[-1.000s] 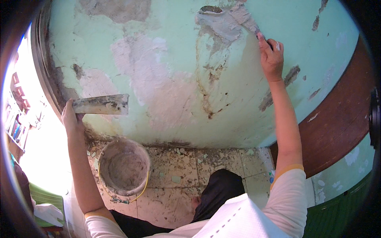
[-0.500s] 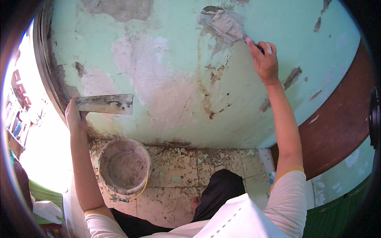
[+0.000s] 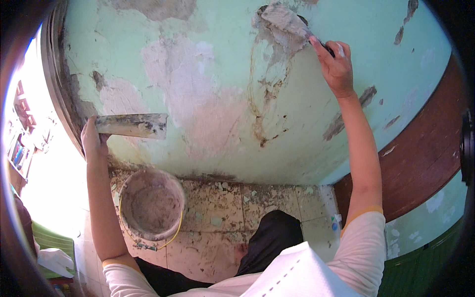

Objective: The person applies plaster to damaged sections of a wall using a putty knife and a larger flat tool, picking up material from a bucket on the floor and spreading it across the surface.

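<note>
My right hand is closed around the dark handle of a trowel, its blade against the upper wall and coated with grey-beige plaster. Beneath and beside the blade lies a rough patch of wet plaster with a dark hollow at its edge. At the left, my left hand grips one end of a long, pale strip smeared with dried plaster. This strip is held out level before the wall, and its material cannot be told. Below it a bucket of grey mix stands on the floor.
The green wall bears dried plaster patches, brown stains and bare spots. Paint flakes and crumbs litter the tiled floor. A dark frame edges the wall at left; a brown panel stands at right. My knee is near the bucket.
My right hand and the trowel have shifted slightly up and right across the patch, and the dark hollow beside the blade shows differently. The left hand still holds the strip, almost unmoved.
</note>
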Available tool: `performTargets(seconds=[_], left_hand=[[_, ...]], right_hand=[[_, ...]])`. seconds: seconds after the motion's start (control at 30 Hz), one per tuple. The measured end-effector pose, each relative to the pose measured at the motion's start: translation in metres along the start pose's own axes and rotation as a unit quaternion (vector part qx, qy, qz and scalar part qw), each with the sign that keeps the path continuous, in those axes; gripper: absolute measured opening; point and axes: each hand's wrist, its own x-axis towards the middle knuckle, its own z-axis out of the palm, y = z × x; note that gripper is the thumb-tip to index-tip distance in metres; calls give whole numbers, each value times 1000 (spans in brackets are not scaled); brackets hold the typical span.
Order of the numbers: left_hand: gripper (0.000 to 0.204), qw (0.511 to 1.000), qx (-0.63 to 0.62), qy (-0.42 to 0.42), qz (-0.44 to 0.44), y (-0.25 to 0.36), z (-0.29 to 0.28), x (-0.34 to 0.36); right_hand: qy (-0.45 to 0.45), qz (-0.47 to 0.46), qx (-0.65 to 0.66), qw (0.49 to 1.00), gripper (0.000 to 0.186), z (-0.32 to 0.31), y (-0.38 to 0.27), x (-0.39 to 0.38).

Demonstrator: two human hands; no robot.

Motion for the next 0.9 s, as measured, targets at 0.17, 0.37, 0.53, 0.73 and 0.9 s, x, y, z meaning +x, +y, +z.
performTargets(seconds=[0.17, 0.37, 0.53, 0.73, 0.9], left_hand=[[21, 1000, 4, -1, 1, 5, 6, -7], [22, 1000, -12, -13, 4, 7, 3, -8], [23, 999, 19, -32, -13, 7, 33, -47], [26, 989, 8, -141, -36, -2, 101, -97], [24, 975, -59, -215, -17, 4, 165, -139]], right_hand=[[10, -2, -55, 998, 65, 8, 22, -3], [-2, 3, -62, 998, 62, 0, 34, -20], [0, 72, -43, 996, 47, -20, 38, -48], [14, 76, 49, 996, 47, -12, 2, -39], [11, 46, 26, 999, 59, 4, -3, -25]])
